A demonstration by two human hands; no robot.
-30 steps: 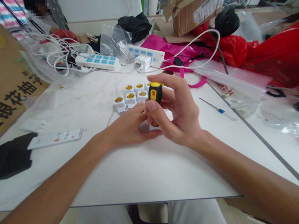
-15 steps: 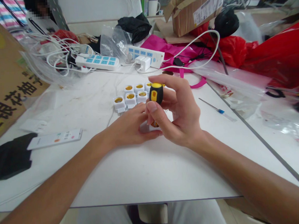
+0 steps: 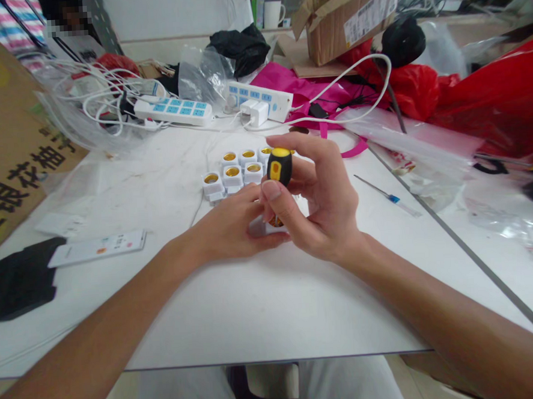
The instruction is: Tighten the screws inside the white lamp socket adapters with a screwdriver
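Observation:
A short screwdriver (image 3: pixel 279 167) with a black and yellow handle stands nearly upright between the thumb and fingers of my right hand (image 3: pixel 323 202). Its lower end points down into a white lamp holder (image 3: pixel 258 227) with a gold-coloured inside. My left hand (image 3: pixel 236 222) is closed around that holder from the left and keeps it low on the table; my fingers hide most of it. Just beyond my hands, several similar white lamp holders (image 3: pixel 232 175) with gold-coloured threaded openings stand in rows, partly covered by my right hand.
To the left lie a white remote control (image 3: pixel 98 248) and a flat black piece (image 3: pixel 18 279). A thin rod with a blue end (image 3: pixel 393 198) lies on the right. Power strips (image 3: pixel 175 111), cables, a pink bag (image 3: pixel 277 78) and a cardboard box (image 3: pixel 350 26) crowd the back.
My right hand and the screwdriver handle have shifted very slightly to the right. My left hand and the lamp holder stay in place.

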